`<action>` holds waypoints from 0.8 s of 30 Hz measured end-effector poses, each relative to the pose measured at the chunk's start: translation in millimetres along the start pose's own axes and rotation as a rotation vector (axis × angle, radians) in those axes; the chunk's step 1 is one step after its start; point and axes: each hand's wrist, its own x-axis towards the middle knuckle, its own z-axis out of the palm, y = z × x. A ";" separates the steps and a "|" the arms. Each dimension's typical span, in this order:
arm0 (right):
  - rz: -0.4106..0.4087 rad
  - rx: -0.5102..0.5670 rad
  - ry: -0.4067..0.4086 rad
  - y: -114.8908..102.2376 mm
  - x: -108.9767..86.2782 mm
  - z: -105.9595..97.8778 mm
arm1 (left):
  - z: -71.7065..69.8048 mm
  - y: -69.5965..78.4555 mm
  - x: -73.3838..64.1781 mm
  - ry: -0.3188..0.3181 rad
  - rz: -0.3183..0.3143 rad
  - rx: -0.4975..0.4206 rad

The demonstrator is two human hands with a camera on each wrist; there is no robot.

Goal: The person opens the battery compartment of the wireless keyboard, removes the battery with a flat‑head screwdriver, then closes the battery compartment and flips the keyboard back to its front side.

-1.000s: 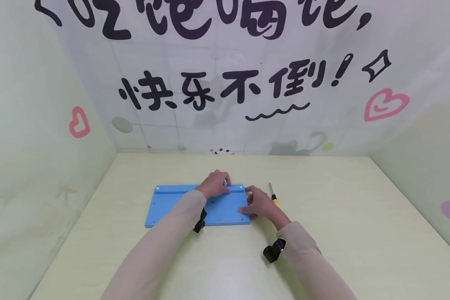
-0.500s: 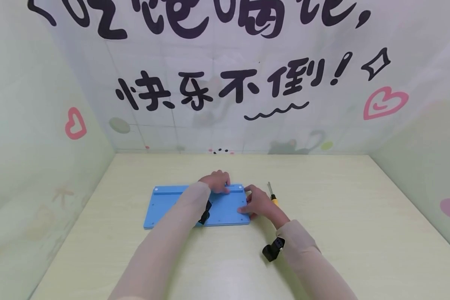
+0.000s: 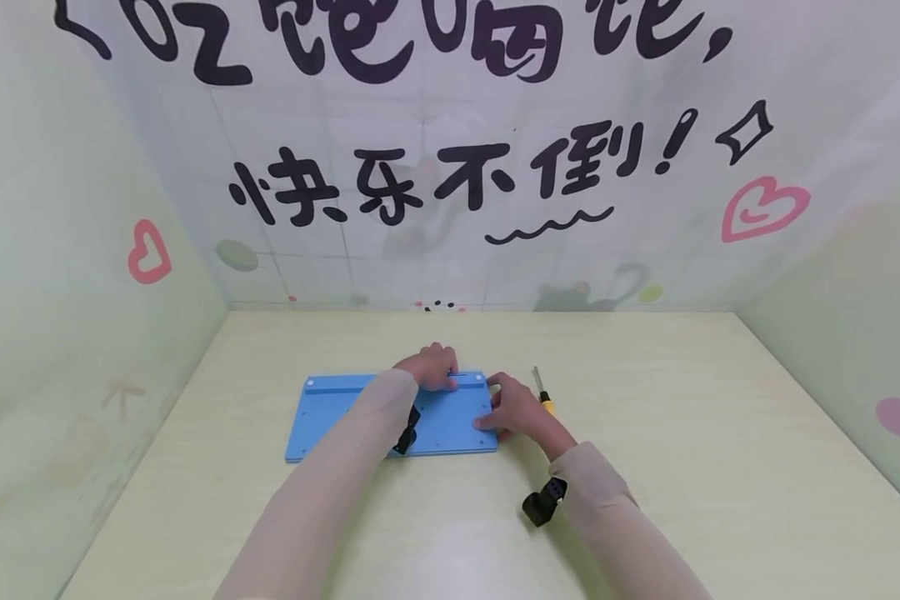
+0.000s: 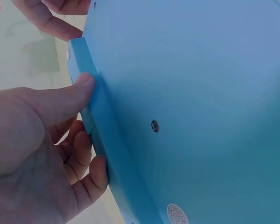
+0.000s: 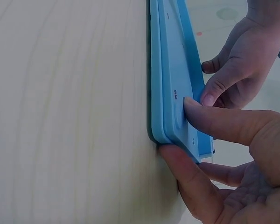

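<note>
A flat blue keyboard (image 3: 450, 425) lies underside up on the table, its small screws (image 4: 155, 126) showing. Along its far edge runs a raised ridge (image 4: 119, 154) with a white foot at each end. My left hand (image 3: 432, 367) pinches this ridge near its right end, thumb on the near side and curled fingers on the far side. At the right short edge, my right hand (image 3: 520, 406) grips the keyboard, thumb (image 5: 224, 122) on the underside and fingers around the edge and corner. The left forearm covers part of the keyboard in the head view.
A screwdriver (image 3: 546, 402) with a yellow and black handle lies just right of my right hand, partly hidden by it. The pale wooden table (image 3: 720, 450) is enclosed by printed cloth walls (image 3: 435, 250) at the back and sides. Black wrist cameras (image 3: 544, 502) hang below the cuffs.
Since a second ago my left wrist has turned and the forearm has swung slightly right, the hand staying at the ridge. My right hand and the keyboard keep their places.
</note>
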 end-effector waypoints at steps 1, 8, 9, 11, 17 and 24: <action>0.000 0.001 -0.001 0.4 0.2 0.2 | 0.0 0.0 -0.1 -0.004 -0.002 -0.001; 0.010 0.006 -0.001 1.2 1.3 0.3 | -0.2 -0.1 0.8 -0.015 -0.003 -0.006; 0.012 0.004 0.001 1.4 1.2 0.1 | -0.1 -0.1 1.4 -0.016 -0.001 -0.004; 0.011 -0.003 0.002 1.6 1.3 -0.3 | -0.4 -0.3 2.2 -0.014 0.003 -0.008; 0.012 -0.004 0.004 0.4 0.3 -0.9 | 2.9 -5.4 5.3 0.014 0.021 -0.054; 0.016 -0.012 0.005 -0.9 -0.2 0.4 | 8.0 -15.7 4.3 0.091 0.080 -0.223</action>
